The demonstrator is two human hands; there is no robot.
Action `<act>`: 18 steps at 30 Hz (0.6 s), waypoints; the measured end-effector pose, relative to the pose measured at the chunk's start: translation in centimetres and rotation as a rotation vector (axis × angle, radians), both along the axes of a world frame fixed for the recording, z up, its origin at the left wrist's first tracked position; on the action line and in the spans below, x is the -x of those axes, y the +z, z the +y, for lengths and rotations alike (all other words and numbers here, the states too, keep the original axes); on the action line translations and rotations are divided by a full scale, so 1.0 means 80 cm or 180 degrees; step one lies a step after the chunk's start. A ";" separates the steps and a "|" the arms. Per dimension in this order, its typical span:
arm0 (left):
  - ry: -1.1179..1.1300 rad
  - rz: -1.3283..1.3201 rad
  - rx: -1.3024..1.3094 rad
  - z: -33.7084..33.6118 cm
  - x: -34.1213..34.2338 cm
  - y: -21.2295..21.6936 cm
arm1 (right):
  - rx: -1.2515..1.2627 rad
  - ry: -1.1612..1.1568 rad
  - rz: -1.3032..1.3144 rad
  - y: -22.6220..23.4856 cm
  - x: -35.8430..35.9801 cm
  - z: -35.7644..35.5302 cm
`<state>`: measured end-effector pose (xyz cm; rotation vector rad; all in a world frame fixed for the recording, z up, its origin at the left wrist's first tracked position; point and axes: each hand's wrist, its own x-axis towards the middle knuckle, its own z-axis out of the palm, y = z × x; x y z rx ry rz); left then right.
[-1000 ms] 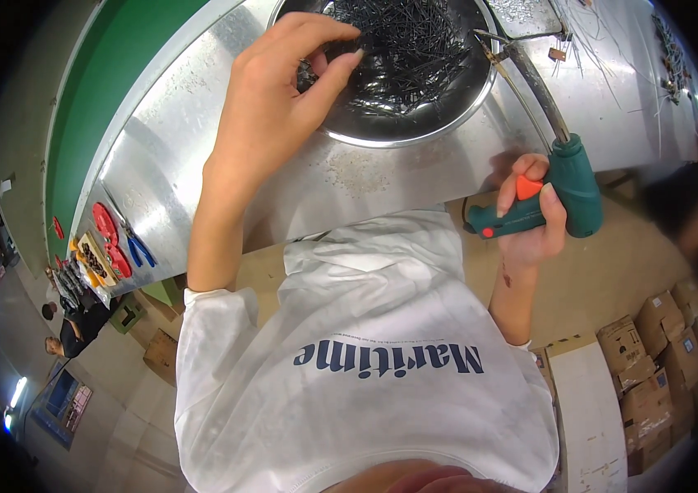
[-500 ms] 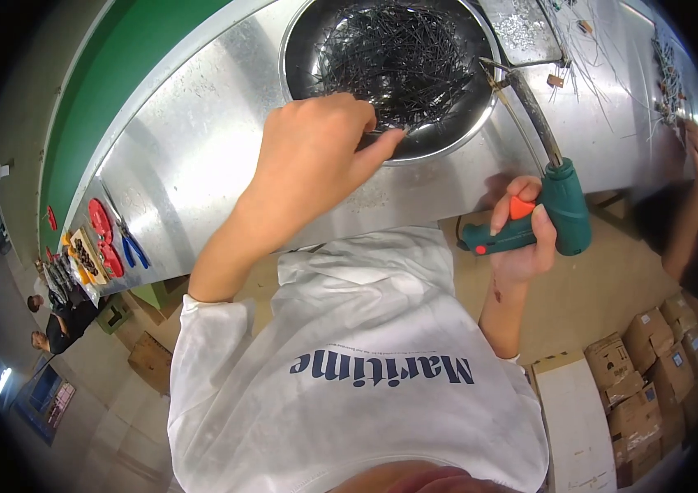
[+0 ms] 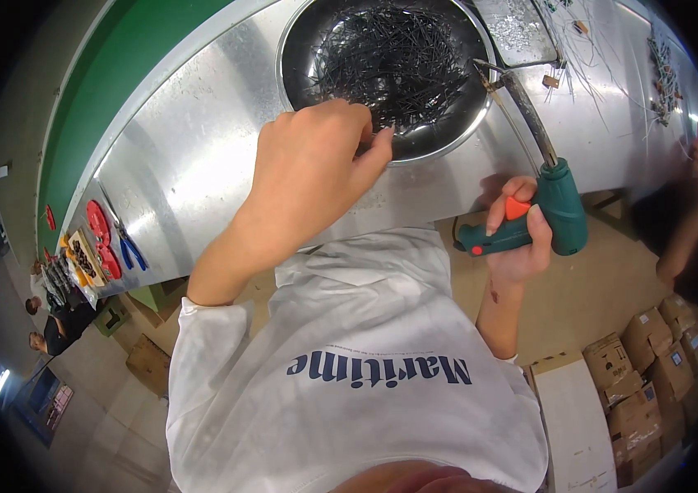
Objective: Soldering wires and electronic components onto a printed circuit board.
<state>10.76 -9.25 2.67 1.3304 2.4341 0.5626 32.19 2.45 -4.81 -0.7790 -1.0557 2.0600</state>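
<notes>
My left hand [image 3: 309, 164] hovers at the near left rim of a round steel bowl [image 3: 287, 62], back of the hand up. Its fingers are curled in and the thumb points toward the bowl; whatever is between the fingertips is too small to make out. A tangle of thin black strips [image 3: 394, 57] fills the bowl's middle. In my right hand [image 3: 522, 246], below and right of the bowl, is a green soldering gun [image 3: 561, 205] with an orange trigger. Its long dark metal tip [image 3: 530, 111] reaches up and left, ending close to the bowl's right rim.
A shiny metal tray [image 3: 522, 33] stands right of the bowl, beside loose white wires [image 3: 591, 62] with small parts. Blue-handled pliers [image 3: 131, 251] and red tools [image 3: 102, 234] lie at the bench's left. Another person's arm [image 3: 686, 222] is at the right; cardboard boxes [image 3: 637, 419] are stacked below.
My left hand has drawn slightly left and down, its thumb closing in toward the fingers. My right hand with the soldering gun has hardly moved.
</notes>
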 end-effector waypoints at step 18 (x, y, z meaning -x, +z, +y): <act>-0.0567 0.1065 -0.0897 0.062 0.001 -0.045 | -0.0047 0.0003 0.0056 0.000 -0.001 -0.001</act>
